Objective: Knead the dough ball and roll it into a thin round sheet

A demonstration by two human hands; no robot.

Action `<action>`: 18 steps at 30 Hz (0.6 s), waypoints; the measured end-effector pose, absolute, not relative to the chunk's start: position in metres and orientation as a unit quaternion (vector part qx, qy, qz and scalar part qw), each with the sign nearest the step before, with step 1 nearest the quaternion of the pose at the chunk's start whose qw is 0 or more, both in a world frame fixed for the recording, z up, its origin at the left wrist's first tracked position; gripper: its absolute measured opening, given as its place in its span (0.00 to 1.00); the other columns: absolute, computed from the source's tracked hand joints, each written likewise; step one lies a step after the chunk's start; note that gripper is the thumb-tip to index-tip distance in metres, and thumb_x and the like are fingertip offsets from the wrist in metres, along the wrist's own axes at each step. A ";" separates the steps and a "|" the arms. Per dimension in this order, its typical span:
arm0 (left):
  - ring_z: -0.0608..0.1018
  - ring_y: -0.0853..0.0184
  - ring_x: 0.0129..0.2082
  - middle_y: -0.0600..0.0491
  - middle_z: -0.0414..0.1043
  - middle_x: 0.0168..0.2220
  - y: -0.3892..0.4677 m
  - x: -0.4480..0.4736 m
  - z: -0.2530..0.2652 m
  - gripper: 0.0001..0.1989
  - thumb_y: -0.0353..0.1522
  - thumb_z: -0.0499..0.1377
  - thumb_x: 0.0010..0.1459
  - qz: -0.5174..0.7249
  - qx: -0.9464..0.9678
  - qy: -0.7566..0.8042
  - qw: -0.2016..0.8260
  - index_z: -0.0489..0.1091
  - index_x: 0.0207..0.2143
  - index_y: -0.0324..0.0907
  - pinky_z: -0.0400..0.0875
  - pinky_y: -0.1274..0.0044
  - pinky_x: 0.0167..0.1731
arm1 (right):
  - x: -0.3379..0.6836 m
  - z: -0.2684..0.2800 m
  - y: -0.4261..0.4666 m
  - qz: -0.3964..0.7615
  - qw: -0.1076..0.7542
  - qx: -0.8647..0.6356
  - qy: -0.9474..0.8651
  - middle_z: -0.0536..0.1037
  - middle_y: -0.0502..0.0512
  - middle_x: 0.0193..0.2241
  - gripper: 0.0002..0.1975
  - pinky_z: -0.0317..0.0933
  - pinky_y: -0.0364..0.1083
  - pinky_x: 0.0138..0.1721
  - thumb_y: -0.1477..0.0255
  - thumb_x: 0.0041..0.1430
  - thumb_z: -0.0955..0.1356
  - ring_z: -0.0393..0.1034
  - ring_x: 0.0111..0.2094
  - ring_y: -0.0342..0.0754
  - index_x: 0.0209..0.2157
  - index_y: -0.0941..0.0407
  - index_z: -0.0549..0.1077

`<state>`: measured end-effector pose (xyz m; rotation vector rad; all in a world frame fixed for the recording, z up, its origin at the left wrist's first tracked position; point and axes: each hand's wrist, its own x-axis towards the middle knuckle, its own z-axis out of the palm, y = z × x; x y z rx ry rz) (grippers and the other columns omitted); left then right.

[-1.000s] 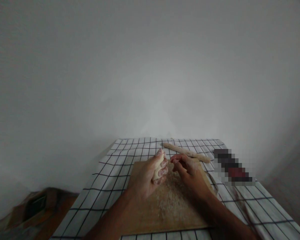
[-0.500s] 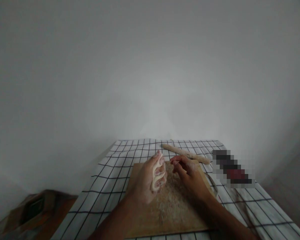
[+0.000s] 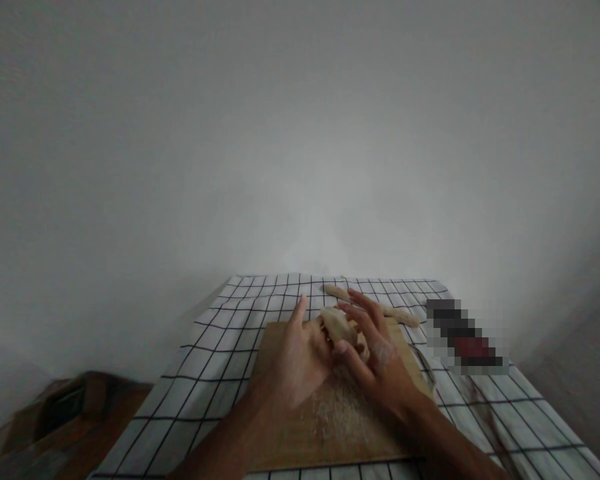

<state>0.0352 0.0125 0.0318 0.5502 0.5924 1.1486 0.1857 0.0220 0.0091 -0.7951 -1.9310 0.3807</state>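
Observation:
A pale piece of dough (image 3: 339, 325) lies across the fingers of my left hand (image 3: 300, 360), which is tilted palm up with the thumb standing apart. From the right, my right hand (image 3: 380, 347) reaches over the dough, its thumb at the near edge and its fingers curved around the far side. White flour marks show on the right hand. Both hands are above a wooden board (image 3: 290, 440) dusted with flour. Part of the dough is hidden behind the right thumb and fingers.
Behind the board a rolling pin (image 3: 403, 316) lies slantwise on the checked tablecloth (image 3: 210, 367), partly covered by my right fingers. A blurred-out dark and red item (image 3: 467, 337) is at the right. Below left stands a brown box-like object (image 3: 63, 413). A plain wall (image 3: 300, 147) rises behind.
My left hand has opened from its curl around the dough, with the palm now turned up. My right hand has moved in to the dough, its fingers spreading around it.

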 end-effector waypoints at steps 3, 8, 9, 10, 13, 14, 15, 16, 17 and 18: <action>0.78 0.59 0.41 0.44 0.75 0.40 0.008 0.040 0.034 0.29 0.55 0.49 0.64 0.487 0.243 0.193 0.817 0.71 0.47 0.39 0.73 0.71 0.37 | 0.185 0.010 0.023 0.103 0.450 -0.338 -0.820 0.52 0.54 0.70 0.29 0.54 0.64 0.64 0.62 0.63 0.69 0.52 0.68 0.61 0.64 0.44 0.63; 0.75 0.55 0.51 0.39 0.73 0.49 0.002 0.048 0.036 0.33 0.56 0.46 0.65 0.430 0.268 0.136 0.851 0.72 0.50 0.37 0.69 0.68 0.49 | 0.200 0.015 0.035 0.123 0.529 -0.344 -0.766 0.72 0.57 0.59 0.16 0.66 0.56 0.56 0.66 0.65 0.68 0.69 0.57 0.56 0.54 0.48 0.73; 0.74 0.55 0.52 0.39 0.72 0.51 0.000 0.049 0.036 0.34 0.56 0.46 0.65 0.421 0.281 0.144 0.850 0.72 0.50 0.37 0.68 0.67 0.49 | 0.203 0.016 0.037 0.148 0.547 -0.340 -0.750 0.78 0.57 0.51 0.11 0.67 0.54 0.53 0.66 0.65 0.68 0.73 0.51 0.54 0.47 0.49 0.76; 0.73 0.54 0.54 0.39 0.71 0.53 -0.001 0.050 0.035 0.33 0.56 0.46 0.65 0.412 0.297 0.160 0.846 0.72 0.51 0.38 0.69 0.67 0.49 | 0.205 0.016 0.040 0.183 0.565 -0.346 -0.726 0.81 0.56 0.43 0.08 0.69 0.52 0.48 0.65 0.65 0.67 0.76 0.45 0.53 0.40 0.50 0.78; 0.72 0.51 0.56 0.39 0.69 0.57 -0.002 0.051 0.030 0.32 0.54 0.50 0.64 0.381 0.361 0.269 0.808 0.71 0.54 0.39 0.71 0.66 0.45 | 0.207 0.015 0.050 0.328 0.634 -0.396 -0.578 0.79 0.53 0.26 0.16 0.68 0.46 0.29 0.57 0.65 0.66 0.74 0.27 0.48 0.31 0.54 0.74; 0.73 0.51 0.55 0.39 0.70 0.56 -0.001 0.051 0.028 0.30 0.53 0.52 0.63 0.382 0.384 0.316 0.779 0.72 0.54 0.39 0.72 0.67 0.43 | 0.207 0.014 0.054 0.375 0.652 -0.400 -0.524 0.76 0.51 0.22 0.18 0.65 0.45 0.24 0.54 0.65 0.66 0.71 0.23 0.46 0.30 0.54 0.72; 0.74 0.51 0.53 0.39 0.72 0.55 0.000 0.052 0.026 0.28 0.51 0.54 0.63 0.394 0.407 0.362 0.740 0.73 0.53 0.39 0.72 0.67 0.42 | 0.207 0.013 0.059 0.416 0.665 -0.393 -0.479 0.74 0.50 0.19 0.20 0.62 0.43 0.21 0.52 0.64 0.66 0.68 0.20 0.45 0.28 0.54 0.71; 0.76 0.51 0.51 0.40 0.74 0.53 0.000 0.051 0.024 0.26 0.49 0.55 0.63 0.418 0.431 0.405 0.689 0.73 0.52 0.39 0.73 0.69 0.40 | 0.206 0.011 0.063 0.452 0.673 -0.381 -0.446 0.71 0.48 0.17 0.22 0.59 0.43 0.18 0.51 0.62 0.67 0.65 0.17 0.43 0.26 0.54 0.68; 0.77 0.52 0.48 0.40 0.75 0.50 0.001 0.051 0.023 0.24 0.47 0.56 0.63 0.448 0.458 0.438 0.630 0.74 0.51 0.39 0.72 0.70 0.38 | 0.206 0.010 0.066 0.484 0.672 -0.367 -0.424 0.68 0.46 0.15 0.22 0.56 0.42 0.17 0.50 0.61 0.68 0.62 0.15 0.42 0.24 0.54 0.66; 0.78 0.54 0.47 0.41 0.77 0.48 0.002 0.050 0.023 0.21 0.45 0.56 0.64 0.480 0.487 0.460 0.567 0.74 0.50 0.40 0.72 0.72 0.37 | 0.205 0.009 0.067 0.513 0.665 -0.355 -0.411 0.66 0.45 0.14 0.23 0.54 0.42 0.15 0.50 0.60 0.68 0.59 0.14 0.41 0.23 0.53 0.65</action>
